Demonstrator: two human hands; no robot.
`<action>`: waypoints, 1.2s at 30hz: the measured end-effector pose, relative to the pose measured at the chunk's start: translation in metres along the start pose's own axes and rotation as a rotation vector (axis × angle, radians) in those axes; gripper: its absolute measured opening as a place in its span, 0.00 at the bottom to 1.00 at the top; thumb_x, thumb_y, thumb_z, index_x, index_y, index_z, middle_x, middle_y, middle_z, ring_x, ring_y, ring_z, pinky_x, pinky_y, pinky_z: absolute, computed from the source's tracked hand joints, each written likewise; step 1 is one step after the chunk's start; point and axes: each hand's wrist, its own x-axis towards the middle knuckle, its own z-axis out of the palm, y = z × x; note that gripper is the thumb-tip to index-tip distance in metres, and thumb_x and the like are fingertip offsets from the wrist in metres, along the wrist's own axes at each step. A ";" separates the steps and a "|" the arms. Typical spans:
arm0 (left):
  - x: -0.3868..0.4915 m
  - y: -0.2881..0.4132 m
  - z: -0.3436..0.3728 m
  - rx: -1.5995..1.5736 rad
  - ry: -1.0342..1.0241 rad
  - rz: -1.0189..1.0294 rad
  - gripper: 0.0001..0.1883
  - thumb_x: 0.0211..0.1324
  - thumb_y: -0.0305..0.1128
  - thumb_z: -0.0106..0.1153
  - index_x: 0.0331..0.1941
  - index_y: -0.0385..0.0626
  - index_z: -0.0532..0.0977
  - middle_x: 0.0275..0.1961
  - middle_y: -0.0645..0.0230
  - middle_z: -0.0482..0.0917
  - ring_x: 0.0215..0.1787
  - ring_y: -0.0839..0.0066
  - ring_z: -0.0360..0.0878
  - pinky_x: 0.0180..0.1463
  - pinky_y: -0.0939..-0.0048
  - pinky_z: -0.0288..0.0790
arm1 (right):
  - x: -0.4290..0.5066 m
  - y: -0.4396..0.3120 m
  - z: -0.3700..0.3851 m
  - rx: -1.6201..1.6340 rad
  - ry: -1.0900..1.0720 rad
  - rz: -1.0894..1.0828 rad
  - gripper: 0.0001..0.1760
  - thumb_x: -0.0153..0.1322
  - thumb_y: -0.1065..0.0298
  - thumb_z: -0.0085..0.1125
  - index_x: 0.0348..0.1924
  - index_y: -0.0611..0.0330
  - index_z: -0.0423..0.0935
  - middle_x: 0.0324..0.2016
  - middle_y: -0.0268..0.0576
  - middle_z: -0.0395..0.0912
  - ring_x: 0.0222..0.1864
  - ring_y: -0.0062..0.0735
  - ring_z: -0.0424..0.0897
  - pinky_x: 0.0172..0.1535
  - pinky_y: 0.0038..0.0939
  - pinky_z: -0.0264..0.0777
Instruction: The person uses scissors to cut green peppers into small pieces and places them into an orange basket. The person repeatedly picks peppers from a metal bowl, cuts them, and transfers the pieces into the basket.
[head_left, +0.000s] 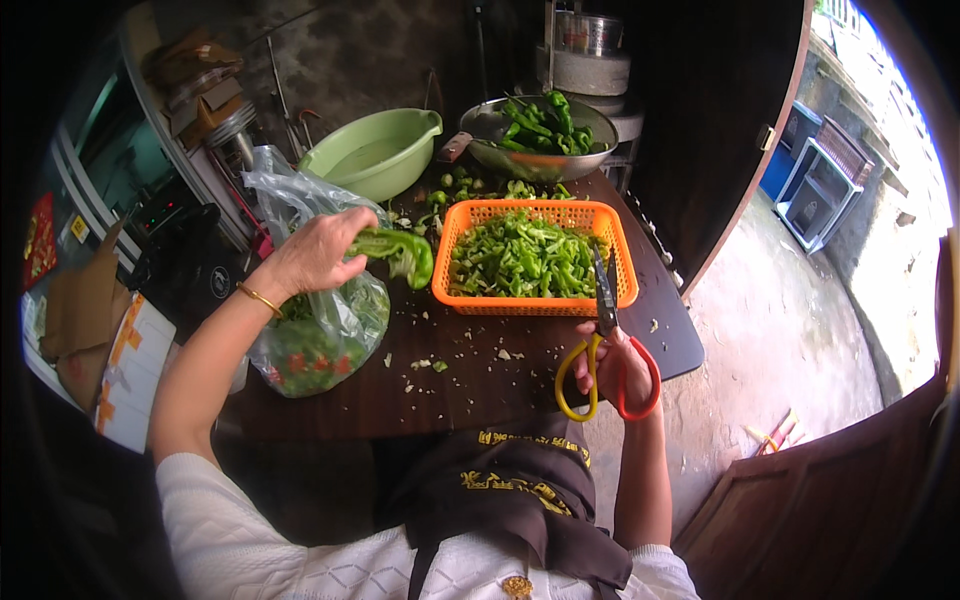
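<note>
My left hand (322, 251) grips a green pepper (401, 251) that is cut open, with pale inner flesh showing. It hovers over a clear plastic bag (322, 337) with green and red contents, left of the orange basket. In my right hand (630, 367) are scissors (606, 292) with one yellow and one red handle loop. Their blades point away from me, slightly parted, in front of the basket's right side. The orange plastic basket (536, 304) holds a heap of cut green pepper pieces (525, 255).
Behind the basket, a metal colander (600, 154) holds whole green peppers (547, 124). Beside it stands a light green plastic basin (367, 146). Pepper scraps and seeds litter the dark tabletop (465, 390). A dark door (720, 142) stands at the right, cardboard (90, 315) at the left.
</note>
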 end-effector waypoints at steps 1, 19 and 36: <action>-0.001 0.006 -0.001 -0.067 0.064 -0.065 0.20 0.46 0.24 0.58 0.47 0.39 0.69 0.36 0.58 0.80 0.38 0.59 0.83 0.45 0.65 0.77 | 0.000 0.000 0.000 -0.010 -0.004 0.004 0.28 0.79 0.50 0.35 0.57 0.68 0.64 0.29 0.54 0.77 0.25 0.34 0.77 0.35 0.31 0.73; 0.035 0.108 0.071 -1.868 0.174 -0.557 0.12 0.57 0.29 0.59 0.44 0.40 0.73 0.36 0.67 0.79 0.35 0.73 0.83 0.32 0.79 0.77 | 0.004 -0.028 0.109 -1.576 0.403 -0.045 0.20 0.72 0.52 0.54 0.40 0.62 0.68 0.24 0.55 0.77 0.31 0.55 0.78 0.35 0.45 0.70; 0.038 0.123 0.091 -1.871 0.140 -0.490 0.20 0.51 0.24 0.61 0.49 0.41 0.69 0.43 0.65 0.77 0.34 0.70 0.84 0.35 0.69 0.80 | 0.026 -0.020 0.103 -1.782 0.459 -0.144 0.21 0.71 0.51 0.56 0.39 0.64 0.68 0.25 0.56 0.78 0.31 0.56 0.79 0.34 0.46 0.70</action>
